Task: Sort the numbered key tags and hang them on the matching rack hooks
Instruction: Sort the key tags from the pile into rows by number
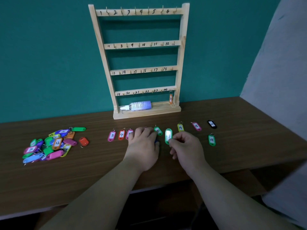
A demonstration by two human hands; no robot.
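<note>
Centre frame on the brown wood-grain desk [83, 171]: left hand [142, 143] lies palm-down, fingers flat over part of the sorted row of numbered tags [121, 134]. Just right of it, right hand [186, 146] pinches the lower end of a green oval plastic key tag [168, 136], label glared out. Tags look light, stiff and slick, so I'd grip the body by its edges and keep the ring end free for the hook. Further back, the pale wooden numbered rack [141, 45] carries one orange tag [171, 98] on hook 24, at its lower right.

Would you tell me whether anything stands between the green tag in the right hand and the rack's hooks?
Nothing visible between the green tag and hooks: the spray bottle lies lower, in the rack's base tray; hook 24 carries an orange tag.
</note>
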